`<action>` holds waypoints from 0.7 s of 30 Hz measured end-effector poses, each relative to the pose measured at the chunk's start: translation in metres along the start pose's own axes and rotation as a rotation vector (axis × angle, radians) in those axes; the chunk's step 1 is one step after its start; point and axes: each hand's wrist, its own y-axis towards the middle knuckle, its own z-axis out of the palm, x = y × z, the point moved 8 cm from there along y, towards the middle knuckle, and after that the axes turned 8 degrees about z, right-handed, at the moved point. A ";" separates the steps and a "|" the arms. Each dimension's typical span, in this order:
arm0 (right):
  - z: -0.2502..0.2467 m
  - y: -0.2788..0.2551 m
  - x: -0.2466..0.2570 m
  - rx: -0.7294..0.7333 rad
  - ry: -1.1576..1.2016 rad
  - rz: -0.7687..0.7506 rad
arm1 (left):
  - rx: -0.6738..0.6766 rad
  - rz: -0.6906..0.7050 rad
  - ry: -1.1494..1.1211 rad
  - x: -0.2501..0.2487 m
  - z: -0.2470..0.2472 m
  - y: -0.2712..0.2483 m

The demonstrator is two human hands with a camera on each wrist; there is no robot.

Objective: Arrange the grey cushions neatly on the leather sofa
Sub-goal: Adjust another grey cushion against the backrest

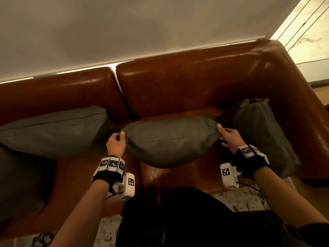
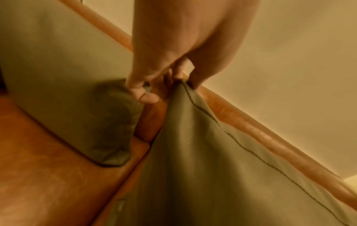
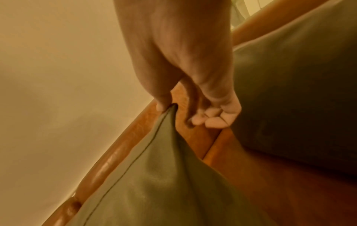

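A grey cushion [image 1: 170,139] hangs upright over the right seat of the brown leather sofa [image 1: 195,82], held by its two top corners. My left hand [image 1: 116,141] pinches the left corner [image 2: 180,83] between thumb and fingers. My right hand [image 1: 227,135] pinches the right corner [image 3: 171,109]. A second grey cushion [image 1: 53,129] leans against the left backrest, seen also in the left wrist view [image 2: 63,79]. A third grey cushion [image 1: 263,132] stands against the right armrest, dark in the right wrist view [image 3: 299,91].
Another grey cushion edge [image 1: 19,179] lies at the far left on the seat. A pale blind [image 1: 124,29] hangs behind the sofa. A patterned rug [image 1: 240,198] lies in front. My dark-clothed body [image 1: 178,220] stands close to the seat edge.
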 end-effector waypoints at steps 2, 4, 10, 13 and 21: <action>-0.002 0.008 0.010 -0.063 0.002 -0.053 | 0.015 0.022 -0.015 0.004 -0.004 0.003; -0.006 0.014 0.017 -0.145 -0.050 -0.079 | 0.038 0.032 -0.040 0.005 -0.004 0.004; -0.003 -0.014 0.043 -0.385 -0.434 -0.199 | -0.049 0.067 0.013 -0.004 0.001 -0.009; 0.062 -0.052 0.060 -0.284 -0.641 -0.520 | -0.078 0.251 0.069 -0.039 0.014 -0.018; -0.014 -0.037 0.038 -0.333 -0.390 -0.321 | -0.263 0.157 0.050 -0.003 -0.039 -0.012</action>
